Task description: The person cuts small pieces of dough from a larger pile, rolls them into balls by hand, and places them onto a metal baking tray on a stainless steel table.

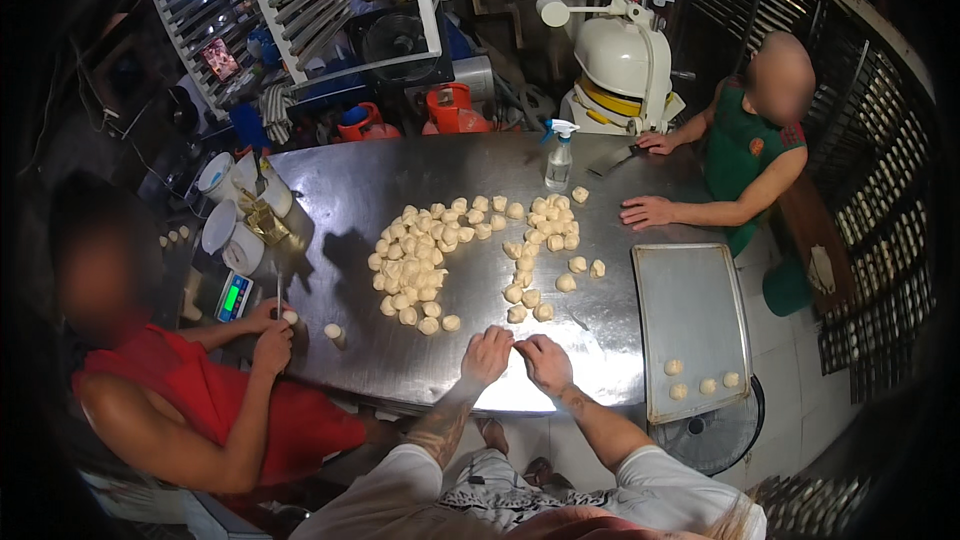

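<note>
Dough balls (405, 250) are lying across the middle of the steel table (325, 175), a large heap sitting between ten and eleven o'clock from the wearer's hands and a looser group sitting at about twelve. Only four balls are resting on the metal tray (690, 300) at three o'clock, all lying toward its near end, so little is appearing done there, while dozens of rounded pieces are waiting on the table. At nine o'clock a co-worker in red (215, 390) is keeping both hands by another piece.

The left hand (487, 355) is pointing toward one o'clock and the right hand (545, 365) toward eleven, both forearms rising from six o'clock, backs facing upward. Fingers are curling inward and nearly meeting over the table's near part; whether they are pinching a scrap of dough or holding nothing, the view is leaving it impossible to tell
</note>
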`<state>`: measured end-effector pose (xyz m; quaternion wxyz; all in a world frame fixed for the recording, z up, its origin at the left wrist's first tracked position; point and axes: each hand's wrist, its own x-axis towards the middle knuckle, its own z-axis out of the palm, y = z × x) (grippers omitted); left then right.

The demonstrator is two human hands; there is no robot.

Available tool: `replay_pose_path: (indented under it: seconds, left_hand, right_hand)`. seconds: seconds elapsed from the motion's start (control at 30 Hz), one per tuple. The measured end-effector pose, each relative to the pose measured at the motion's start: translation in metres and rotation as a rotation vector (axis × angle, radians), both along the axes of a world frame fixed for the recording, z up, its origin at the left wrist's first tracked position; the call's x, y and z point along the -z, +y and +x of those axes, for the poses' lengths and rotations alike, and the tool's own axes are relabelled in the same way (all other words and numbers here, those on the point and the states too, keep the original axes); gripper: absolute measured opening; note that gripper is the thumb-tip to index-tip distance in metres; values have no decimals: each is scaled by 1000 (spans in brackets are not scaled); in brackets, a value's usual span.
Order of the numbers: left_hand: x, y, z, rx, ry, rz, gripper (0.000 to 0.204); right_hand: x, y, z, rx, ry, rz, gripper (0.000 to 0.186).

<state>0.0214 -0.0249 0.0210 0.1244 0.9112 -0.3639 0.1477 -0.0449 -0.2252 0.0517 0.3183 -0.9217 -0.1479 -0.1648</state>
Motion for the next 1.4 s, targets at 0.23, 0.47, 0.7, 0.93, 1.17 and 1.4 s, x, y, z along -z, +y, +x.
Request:
replay_pose_path:
  seconds: [0.23, 0.47, 0.7, 0.93, 1.17, 1.4]
  left_hand:
    - [-6, 30, -3, 1, 338, -362, 16]
    - [15, 19, -23, -53, 354, -144, 21]
    - [-31, -11, 22, -45, 44, -171, 20]
    - [28, 37, -16, -106, 301, -47, 16]
    - [-27, -16, 5, -93, 224, -352, 15]
    - [13, 38, -18, -65, 499, -380, 22]
  right_hand:
    - [18, -59, -22, -155, 99, -102, 33]
    - [31, -4, -36, 61, 110, 206, 36]
    - [-5, -35, 19, -76, -217, -113, 27]
    - [33, -49, -45, -119, 57, 126, 28]
    - [7, -7, 8, 0, -106, -37, 26]
    - [34, -77, -42, -200, 118, -72, 34]
